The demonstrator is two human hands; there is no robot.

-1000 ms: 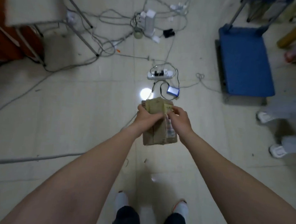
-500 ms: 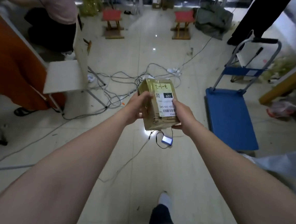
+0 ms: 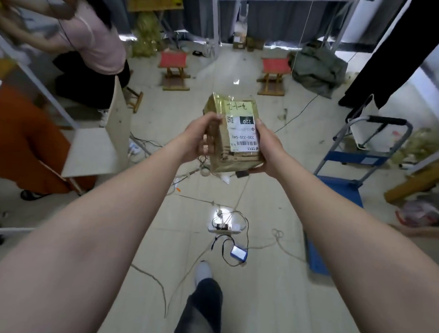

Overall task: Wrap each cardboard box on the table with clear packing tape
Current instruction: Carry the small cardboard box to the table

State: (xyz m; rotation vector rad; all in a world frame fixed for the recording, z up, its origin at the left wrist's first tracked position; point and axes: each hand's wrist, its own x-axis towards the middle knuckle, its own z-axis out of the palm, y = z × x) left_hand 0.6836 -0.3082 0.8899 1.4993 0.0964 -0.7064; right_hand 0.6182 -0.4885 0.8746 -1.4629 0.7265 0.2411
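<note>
Evidently midair, the box (image 3: 230, 133) points lengthwise away; left hand (image 3: 198, 139) and right hand (image 3: 269, 150) grip its opposite long sides.

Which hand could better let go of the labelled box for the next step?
Left, probably. The right hand cups the cardboard box under its near corner and seems to carry its weight. The left hand only grips the side face, so it could likely release without the box dropping.

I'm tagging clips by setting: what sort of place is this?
Probably a packing or storage room: a blue cart, a labelled box, and a metal rack at the back.
</note>
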